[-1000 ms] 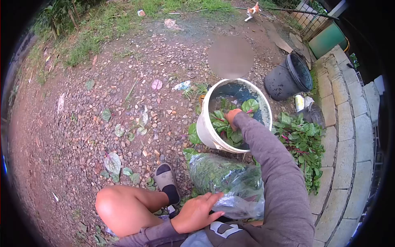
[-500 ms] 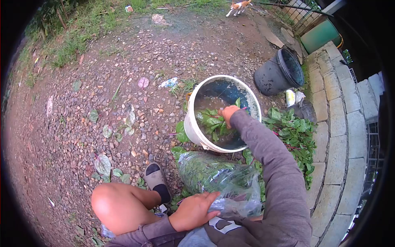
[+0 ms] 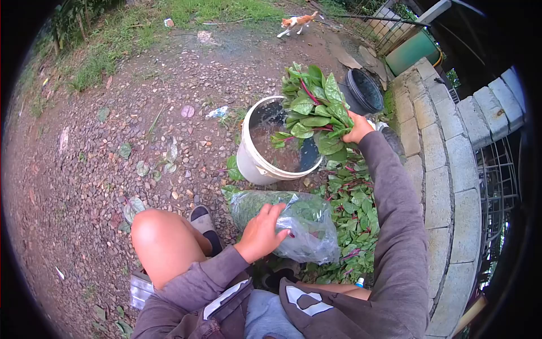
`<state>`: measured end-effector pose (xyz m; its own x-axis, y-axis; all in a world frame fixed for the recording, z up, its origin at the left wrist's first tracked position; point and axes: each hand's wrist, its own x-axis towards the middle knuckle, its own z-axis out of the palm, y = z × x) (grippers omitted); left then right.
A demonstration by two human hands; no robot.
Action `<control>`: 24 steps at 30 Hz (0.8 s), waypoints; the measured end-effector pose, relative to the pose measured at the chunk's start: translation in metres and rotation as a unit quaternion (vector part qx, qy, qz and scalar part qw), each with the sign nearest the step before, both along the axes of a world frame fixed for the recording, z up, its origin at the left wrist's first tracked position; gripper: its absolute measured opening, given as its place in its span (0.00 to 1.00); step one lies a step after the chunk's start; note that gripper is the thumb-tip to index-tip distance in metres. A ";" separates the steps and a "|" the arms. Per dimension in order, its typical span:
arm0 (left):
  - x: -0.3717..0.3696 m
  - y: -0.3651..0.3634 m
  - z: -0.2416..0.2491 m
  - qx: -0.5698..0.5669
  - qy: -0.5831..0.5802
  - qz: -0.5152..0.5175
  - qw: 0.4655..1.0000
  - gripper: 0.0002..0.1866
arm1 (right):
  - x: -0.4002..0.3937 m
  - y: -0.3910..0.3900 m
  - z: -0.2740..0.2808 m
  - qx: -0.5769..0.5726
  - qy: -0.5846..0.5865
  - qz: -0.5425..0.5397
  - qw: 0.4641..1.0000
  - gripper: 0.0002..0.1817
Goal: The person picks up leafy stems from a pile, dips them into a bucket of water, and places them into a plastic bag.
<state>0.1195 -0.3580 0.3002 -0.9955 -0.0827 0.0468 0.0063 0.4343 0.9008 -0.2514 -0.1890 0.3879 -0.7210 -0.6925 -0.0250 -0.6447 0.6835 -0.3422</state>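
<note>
A bunch of leafy greens with red stems (image 3: 316, 110) hangs over the right side of a white bucket (image 3: 244, 147), with my right hand (image 3: 357, 128) closed around its stem end. The bucket holds murky water. Nearer to me, a clear plastic bag (image 3: 307, 217) full of greens lies on its side. My left hand (image 3: 261, 233) rests at the bag's near side, its fingers stretched out and the thumb apart. More red-stemmed greens (image 3: 355, 226) are heaped on the ground right of the bag.
A black bucket (image 3: 361, 93) stands beyond the white one. Along the right runs a low concrete-block wall (image 3: 432, 135), with a green drum (image 3: 409, 53) at its far end. An orange-and-white cat (image 3: 297, 24) is at the back. Loose leaves (image 3: 134, 209) lie on the gravel.
My right hand has lifted the greens out of the bucket's water, up and to the right. My left hand stays by the bag. The cat has moved left.
</note>
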 end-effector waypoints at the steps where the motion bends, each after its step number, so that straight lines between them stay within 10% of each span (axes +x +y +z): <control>1: -0.001 0.001 0.001 -0.001 0.013 0.013 1.000 0.31 | 0.000 0.003 0.000 -0.042 -0.007 0.003 0.999 0.38; 12: -0.017 0.021 -0.009 -0.133 0.037 -0.038 0.990 0.19 | 0.038 0.000 -0.015 -0.350 -0.087 -0.067 0.930 0.31; 24: -0.015 0.004 0.009 0.004 -0.025 -0.272 0.962 0.15 | 0.031 -0.001 -0.089 -0.315 -0.101 -0.119 0.936 0.34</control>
